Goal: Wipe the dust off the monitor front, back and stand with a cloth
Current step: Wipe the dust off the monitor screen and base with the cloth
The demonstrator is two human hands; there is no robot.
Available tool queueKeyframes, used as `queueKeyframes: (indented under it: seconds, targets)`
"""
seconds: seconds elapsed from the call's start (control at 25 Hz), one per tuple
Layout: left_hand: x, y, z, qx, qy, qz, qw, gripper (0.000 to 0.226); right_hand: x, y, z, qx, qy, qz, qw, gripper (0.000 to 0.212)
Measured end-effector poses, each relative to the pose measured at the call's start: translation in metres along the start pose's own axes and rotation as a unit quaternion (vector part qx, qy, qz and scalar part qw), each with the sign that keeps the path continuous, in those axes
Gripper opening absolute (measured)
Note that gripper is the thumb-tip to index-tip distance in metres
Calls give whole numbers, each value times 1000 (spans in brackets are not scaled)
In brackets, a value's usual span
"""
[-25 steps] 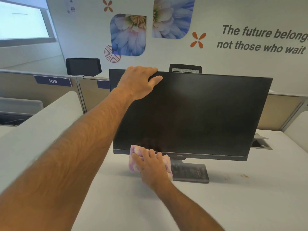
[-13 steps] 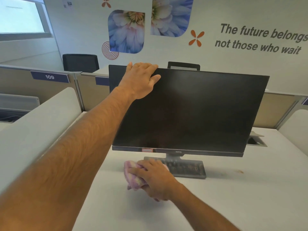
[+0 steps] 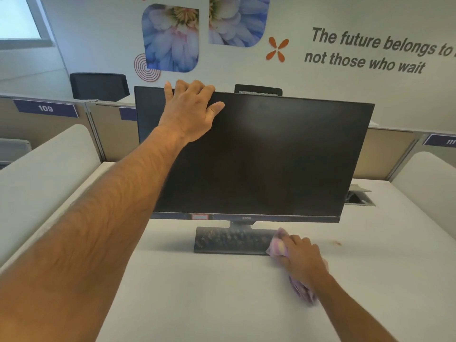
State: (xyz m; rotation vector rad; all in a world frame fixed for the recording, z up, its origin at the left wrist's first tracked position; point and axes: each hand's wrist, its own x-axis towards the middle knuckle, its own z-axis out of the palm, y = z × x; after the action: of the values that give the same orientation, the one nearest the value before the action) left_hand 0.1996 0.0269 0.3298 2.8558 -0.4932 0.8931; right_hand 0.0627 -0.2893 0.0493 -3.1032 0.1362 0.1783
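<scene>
A black monitor (image 3: 266,156) with a dark screen stands on a white desk (image 3: 209,292). Its flat rectangular stand base (image 3: 232,240) looks dusty and mottled. My left hand (image 3: 190,112) grips the monitor's top edge near the left corner, fingers hooked over the back and thumb on the front. My right hand (image 3: 301,257) holds a bunched pink and lilac cloth (image 3: 278,245) against the right end of the stand base. More of the cloth trails out under my wrist.
Low white dividers (image 3: 49,174) flank the desk on both sides. A cable hatch (image 3: 357,196) is set into the desk behind the monitor's right corner. A small brown stain (image 3: 336,243) marks the desk on the right. Black chairs (image 3: 98,86) stand beyond the partition.
My right hand has carried the cloth from the monitor's lower left bezel down to the desk and across to the right end of the stand base. The left hand stays on the top edge.
</scene>
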Motion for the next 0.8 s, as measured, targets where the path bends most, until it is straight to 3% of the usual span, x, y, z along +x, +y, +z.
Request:
queueKeyframes:
  seconds: [0.16, 0.2, 0.32, 0.4, 0.52, 0.56, 0.72, 0.8]
  targets:
    - [0, 1, 3, -2, 17, -5, 1000, 53, -4, -11, -9, -56, -38, -132, 989, 62]
    - [0, 1, 4, -4, 21, -7, 1000, 52, -2, -7, -11, -47, -41, -127, 990, 61]
    - [0, 2, 4, -7, 26, -15, 1000, 52, 10, 7, -13, -13, -16, 6, 1000, 60]
    - [0, 3, 5, -8, 31, -17, 999, 52, 9, 3, -8, -37, -33, -19, 999, 63]
    - [-1, 4, 6, -6, 43, -15, 999, 51, 5, -5, -6, -70, -43, -152, 985, 64]
    - [-1, 4, 7, -7, 45, -17, 999, 50, 8, -4, -8, -67, -43, -147, 986, 63]
    - [-1, 3, 9, 2, 53, -20, 998, 49, 22, -4, -14, -46, -48, 11, 998, 57]
    - [0, 4, 10, 3, 56, -19, 998, 48, 22, -12, -9, -72, -48, -50, 995, 60]
